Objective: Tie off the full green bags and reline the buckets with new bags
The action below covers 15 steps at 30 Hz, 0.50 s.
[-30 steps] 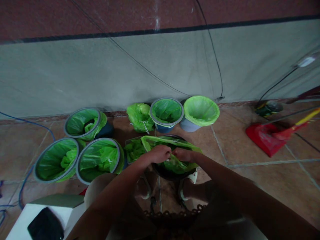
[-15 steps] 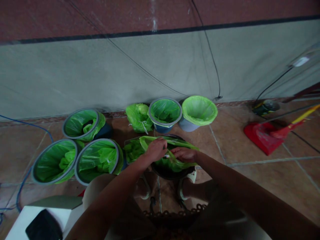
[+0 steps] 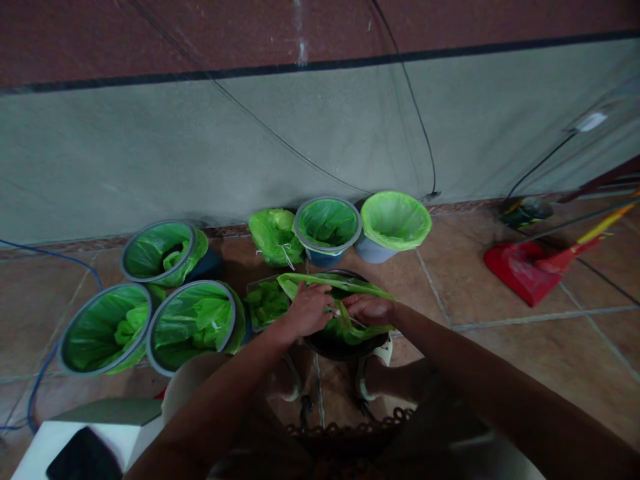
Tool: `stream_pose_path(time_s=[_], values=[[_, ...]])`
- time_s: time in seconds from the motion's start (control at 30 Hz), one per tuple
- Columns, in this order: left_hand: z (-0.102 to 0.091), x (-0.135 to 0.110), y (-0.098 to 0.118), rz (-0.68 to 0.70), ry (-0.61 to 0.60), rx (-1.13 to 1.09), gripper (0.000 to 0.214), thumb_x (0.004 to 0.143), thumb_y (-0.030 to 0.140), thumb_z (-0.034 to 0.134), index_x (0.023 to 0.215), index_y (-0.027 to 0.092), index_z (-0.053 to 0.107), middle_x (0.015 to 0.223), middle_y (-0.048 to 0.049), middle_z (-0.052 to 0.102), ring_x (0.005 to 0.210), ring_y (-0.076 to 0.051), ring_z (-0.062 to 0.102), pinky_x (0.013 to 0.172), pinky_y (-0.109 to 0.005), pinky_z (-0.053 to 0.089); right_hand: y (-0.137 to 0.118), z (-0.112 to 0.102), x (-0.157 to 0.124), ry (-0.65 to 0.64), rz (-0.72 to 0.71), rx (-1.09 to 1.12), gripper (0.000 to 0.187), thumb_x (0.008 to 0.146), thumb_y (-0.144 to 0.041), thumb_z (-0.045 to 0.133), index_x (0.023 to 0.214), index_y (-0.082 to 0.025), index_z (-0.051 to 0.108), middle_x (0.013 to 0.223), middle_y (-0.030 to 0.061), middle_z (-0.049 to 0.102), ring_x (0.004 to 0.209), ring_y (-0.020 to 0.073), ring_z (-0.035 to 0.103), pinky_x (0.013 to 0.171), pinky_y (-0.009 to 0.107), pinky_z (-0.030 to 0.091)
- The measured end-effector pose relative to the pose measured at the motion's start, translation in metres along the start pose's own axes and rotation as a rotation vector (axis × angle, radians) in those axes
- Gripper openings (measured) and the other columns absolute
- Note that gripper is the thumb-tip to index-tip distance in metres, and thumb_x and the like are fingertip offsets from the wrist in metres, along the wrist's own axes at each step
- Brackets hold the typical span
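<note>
Between my feet stands a dark bin (image 3: 340,351) with a green plastic bag (image 3: 350,331) bunched in its mouth. My right hand (image 3: 371,309) has its fingers closed on the bag's edge, on the bin's right side. Close to its left, my left hand (image 3: 311,308) pinches the same bag with bent fingers over the bin's left rim. A small whitish bit, perhaps the drawstring, shows between the two hands. My left fingertips are partly hidden by the hand itself.
Several grey-rimmed bins lined with green bags stand left (image 3: 193,320) and by the wall (image 3: 327,230). A tied green bag (image 3: 277,237) and a clear box (image 3: 265,300) sit nearby. Right lies a red dustpan (image 3: 523,270); lower left, a white box (image 3: 63,440) bears a dark object.
My left hand's fingers have loosened and spread a little, and the hand has turned slightly. My right hand stays on the bag's edge. The view has shifted slightly.
</note>
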<state>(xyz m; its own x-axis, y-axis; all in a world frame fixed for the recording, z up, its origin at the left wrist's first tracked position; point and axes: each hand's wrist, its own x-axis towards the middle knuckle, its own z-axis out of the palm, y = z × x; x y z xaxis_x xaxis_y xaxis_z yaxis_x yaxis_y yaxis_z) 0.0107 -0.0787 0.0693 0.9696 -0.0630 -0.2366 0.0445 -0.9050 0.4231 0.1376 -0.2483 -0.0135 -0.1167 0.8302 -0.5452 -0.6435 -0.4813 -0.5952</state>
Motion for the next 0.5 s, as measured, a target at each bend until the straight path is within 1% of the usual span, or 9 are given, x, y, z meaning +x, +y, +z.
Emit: stream_pose_path(time_s=[0.07, 0.13, 0.3, 0.37, 0.4, 0.47, 0.5], values=[[0.001, 0.001, 0.0, -0.006, -0.004, 0.002, 0.017, 0.084, 0.028, 0.063, 0.096, 0.025, 0.075, 0.134, -0.0065, 0.062, 0.126, -0.03, 0.052, 0.112, -0.056, 0.028, 0.0, 0.002, 0.0, 0.01, 0.009, -0.004, 0.027, 0.064, -0.014, 0.074, 0.091, -0.01, 0.072, 0.077, 0.0031, 0.072, 0.066, 0.0119, 0.065, 0.068, 0.025, 0.049], [0.002, 0.002, -0.001, 0.007, -0.009, -0.019, 0.016, 0.085, 0.028, 0.062, 0.093, 0.025, 0.075, 0.131, -0.0061, 0.063, 0.125, -0.03, 0.052, 0.113, -0.056, 0.026, -0.002, 0.005, 0.0, 0.026, 0.015, -0.011, 0.027, 0.062, -0.014, 0.076, 0.088, -0.011, 0.072, 0.075, 0.0022, 0.071, 0.064, 0.0112, 0.064, 0.065, 0.024, 0.048], [0.009, 0.003, -0.001, 0.044, 0.009, -0.042, 0.014, 0.085, 0.021, 0.058, 0.081, 0.021, 0.072, 0.109, -0.0081, 0.071, 0.112, -0.029, 0.058, 0.11, -0.057, 0.023, -0.009, 0.016, -0.005, 0.036, 0.03, -0.034, 0.025, 0.06, -0.02, 0.079, 0.082, -0.013, 0.071, 0.073, 0.0002, 0.07, 0.063, 0.0111, 0.062, 0.065, 0.024, 0.049], [0.01, 0.004, 0.0, 0.05, 0.017, -0.029, 0.017, 0.086, 0.021, 0.055, 0.079, 0.019, 0.07, 0.101, -0.0084, 0.071, 0.107, -0.028, 0.059, 0.11, -0.058, 0.023, -0.013, 0.015, -0.006, 0.029, 0.041, -0.108, 0.022, 0.063, -0.023, 0.077, 0.081, -0.014, 0.07, 0.07, -0.0009, 0.067, 0.06, 0.0106, 0.059, 0.063, 0.025, 0.048], [0.01, 0.004, 0.001, 0.05, 0.023, -0.022, 0.017, 0.086, 0.021, 0.054, 0.078, 0.019, 0.069, 0.099, -0.0085, 0.07, 0.105, -0.027, 0.059, 0.11, -0.058, 0.023, -0.015, 0.013, -0.005, 0.048, 0.028, -0.177, 0.019, 0.065, -0.024, 0.075, 0.08, -0.014, 0.07, 0.068, -0.0014, 0.066, 0.059, 0.0104, 0.057, 0.062, 0.024, 0.048], [0.008, 0.004, 0.001, 0.051, 0.034, -0.02, 0.017, 0.084, 0.019, 0.053, 0.078, 0.019, 0.068, 0.098, -0.0083, 0.07, 0.104, -0.027, 0.06, 0.109, -0.058, 0.024, -0.02, 0.004, -0.003, 0.18, -0.066, -0.356, 0.014, 0.069, -0.023, 0.071, 0.08, -0.016, 0.071, 0.069, -0.0014, 0.065, 0.062, 0.0115, 0.056, 0.063, 0.024, 0.046], [0.006, 0.004, 0.001, 0.049, 0.039, -0.026, 0.015, 0.083, 0.018, 0.054, 0.077, 0.019, 0.068, 0.099, -0.0081, 0.07, 0.104, -0.027, 0.06, 0.108, -0.058, 0.025, -0.023, -0.002, -0.001, 0.285, -0.133, -0.455, 0.013, 0.072, -0.023, 0.068, 0.083, -0.017, 0.071, 0.072, -0.0003, 0.066, 0.066, 0.0128, 0.057, 0.065, 0.024, 0.046]])
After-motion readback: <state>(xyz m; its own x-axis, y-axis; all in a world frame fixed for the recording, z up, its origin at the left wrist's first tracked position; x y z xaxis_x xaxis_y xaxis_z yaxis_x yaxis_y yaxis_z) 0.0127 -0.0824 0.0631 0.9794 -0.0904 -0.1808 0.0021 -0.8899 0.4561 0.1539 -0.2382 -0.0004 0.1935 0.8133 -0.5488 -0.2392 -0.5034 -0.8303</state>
